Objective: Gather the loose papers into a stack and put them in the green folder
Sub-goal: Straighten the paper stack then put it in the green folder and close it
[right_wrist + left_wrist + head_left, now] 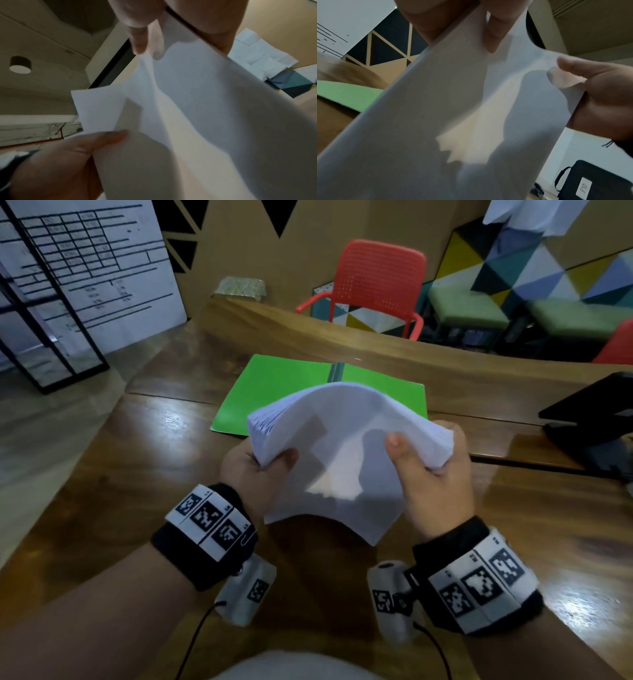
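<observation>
A thick stack of white papers (339,446) is held above the wooden table, bowed upward in the middle. My left hand (260,467) grips its left edge, thumb on top. My right hand (424,460) grips the right edge, thumb pressed on the top sheet. The green folder (274,392) lies open and flat on the table just beyond the stack, its spine (337,371) pointing away from me. In the left wrist view the papers (453,108) fill the frame, with the folder (347,94) at the left. The right wrist view shows the sheets (188,108) between both thumbs.
A black laptop or case (596,412) sits at the table's right edge. A red chair (373,285) stands behind the table's far edge. A small patterned box (239,287) rests at the far corner. A black metal frame (51,337) stands on the left.
</observation>
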A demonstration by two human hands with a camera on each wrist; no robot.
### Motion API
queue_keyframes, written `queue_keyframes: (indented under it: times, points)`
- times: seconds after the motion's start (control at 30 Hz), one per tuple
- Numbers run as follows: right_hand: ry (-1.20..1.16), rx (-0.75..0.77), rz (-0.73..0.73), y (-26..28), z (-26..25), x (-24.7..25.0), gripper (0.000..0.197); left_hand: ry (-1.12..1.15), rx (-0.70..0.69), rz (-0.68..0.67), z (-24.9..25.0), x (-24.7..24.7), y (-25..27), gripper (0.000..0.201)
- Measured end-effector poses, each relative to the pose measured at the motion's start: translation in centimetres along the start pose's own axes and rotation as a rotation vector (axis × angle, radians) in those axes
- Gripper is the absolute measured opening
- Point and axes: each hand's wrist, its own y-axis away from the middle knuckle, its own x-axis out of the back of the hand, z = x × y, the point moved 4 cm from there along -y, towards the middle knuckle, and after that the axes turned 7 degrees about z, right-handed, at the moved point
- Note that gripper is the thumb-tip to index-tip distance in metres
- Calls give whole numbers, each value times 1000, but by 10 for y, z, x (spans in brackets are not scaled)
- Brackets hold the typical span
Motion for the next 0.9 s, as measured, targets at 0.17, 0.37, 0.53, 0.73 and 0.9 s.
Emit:
queue_keyframes:
  times: [0.17,0.37,0.53,0.73,0.9]
  points:
    - [-131,-106,-6,-10,-11,-1,36,276,-252,-5,49,11,3,28]
    - [-186,-118,-37,-23,-7,3,17,358,-138,71,55,9,-13,23]
    - [-201,-162,-78,-18,12,1,27,214,-321,-143,44,6,-5,37]
    - [-205,-153,14,-12,5,1,28,209,-155,29,35,5,-8,3]
    - [-191,-144,45,-6,6,3,19,194,-167,16,34,5,-1,20]
